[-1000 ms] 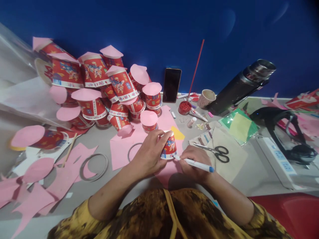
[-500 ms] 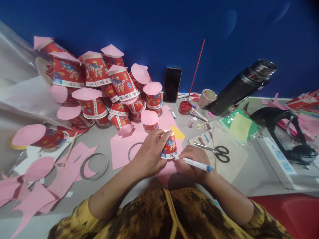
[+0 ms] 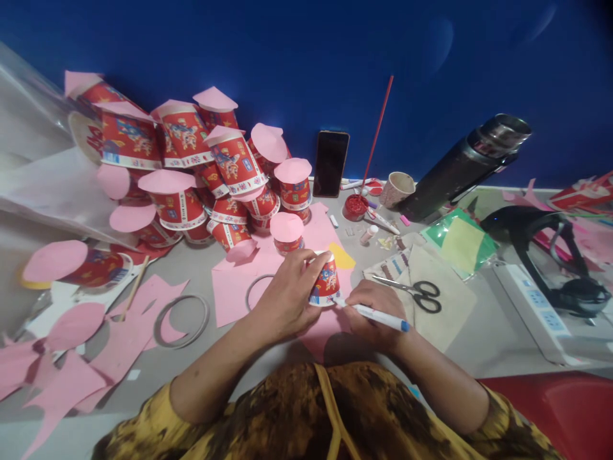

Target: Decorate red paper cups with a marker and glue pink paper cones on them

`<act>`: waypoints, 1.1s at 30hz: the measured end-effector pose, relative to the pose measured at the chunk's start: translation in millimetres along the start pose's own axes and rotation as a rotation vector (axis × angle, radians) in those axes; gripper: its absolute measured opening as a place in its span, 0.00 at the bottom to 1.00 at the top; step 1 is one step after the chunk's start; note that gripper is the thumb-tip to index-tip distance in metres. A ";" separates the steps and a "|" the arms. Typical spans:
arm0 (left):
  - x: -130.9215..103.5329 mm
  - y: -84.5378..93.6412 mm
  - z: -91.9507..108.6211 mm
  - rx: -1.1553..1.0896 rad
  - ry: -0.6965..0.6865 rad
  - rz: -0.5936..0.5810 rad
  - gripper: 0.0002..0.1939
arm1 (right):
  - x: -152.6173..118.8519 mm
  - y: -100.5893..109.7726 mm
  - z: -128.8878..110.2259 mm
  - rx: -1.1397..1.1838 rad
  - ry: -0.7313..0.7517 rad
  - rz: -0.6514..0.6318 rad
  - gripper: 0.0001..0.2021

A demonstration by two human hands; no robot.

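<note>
My left hand (image 3: 287, 291) is closed around a red paper cup (image 3: 327, 281) with a printed blue and gold pattern and a white rim at its lower end. The cup stands upside down over pink paper (image 3: 320, 338). My right hand (image 3: 376, 313) grips a white marker with a blue end (image 3: 383, 317), its tip touching or very near the cup's lower white band. Just behind the cup is a small red cup topped by a pink paper disc (image 3: 287, 229). Scissors (image 3: 421, 295) with dark handles lie to the right of my right hand.
Many red cups with pink paper tops (image 3: 182, 134) are piled at the back left. Tape rings (image 3: 181, 321) and pink scraps (image 3: 71, 377) lie at left. A phone (image 3: 331, 164), red pot (image 3: 355, 207), thermos (image 3: 467, 166) and power strip (image 3: 531, 313) stand behind and right.
The marker's blue end has shifted slightly to the right and down with my right hand. My left hand and the cup stay in place.
</note>
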State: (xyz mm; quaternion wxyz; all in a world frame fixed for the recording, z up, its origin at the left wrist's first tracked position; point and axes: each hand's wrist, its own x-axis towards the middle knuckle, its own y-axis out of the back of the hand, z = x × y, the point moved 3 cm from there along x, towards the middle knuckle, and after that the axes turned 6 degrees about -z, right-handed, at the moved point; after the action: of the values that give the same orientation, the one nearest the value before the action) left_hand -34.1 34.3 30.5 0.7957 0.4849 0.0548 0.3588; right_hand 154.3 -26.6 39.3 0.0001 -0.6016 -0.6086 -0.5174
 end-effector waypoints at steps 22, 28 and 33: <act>-0.4 0.1 0.4 -0.006 0.022 -0.018 0.44 | -0.7 -1.0 3.1 0.036 -0.019 -0.064 0.05; -0.8 1.4 0.4 -0.016 0.025 -0.020 0.45 | -1.5 -1.8 2.9 0.038 -0.028 -0.049 0.05; -0.5 0.4 0.3 -0.001 0.009 -0.008 0.43 | -2.5 -3.5 2.6 0.051 -0.014 -0.026 0.05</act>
State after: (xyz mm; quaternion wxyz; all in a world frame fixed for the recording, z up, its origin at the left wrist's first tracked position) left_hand -34.5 33.8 30.8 0.7972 0.4826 0.0602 0.3577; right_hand 154.1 -25.9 34.3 0.0045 -0.5969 -0.6294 -0.4976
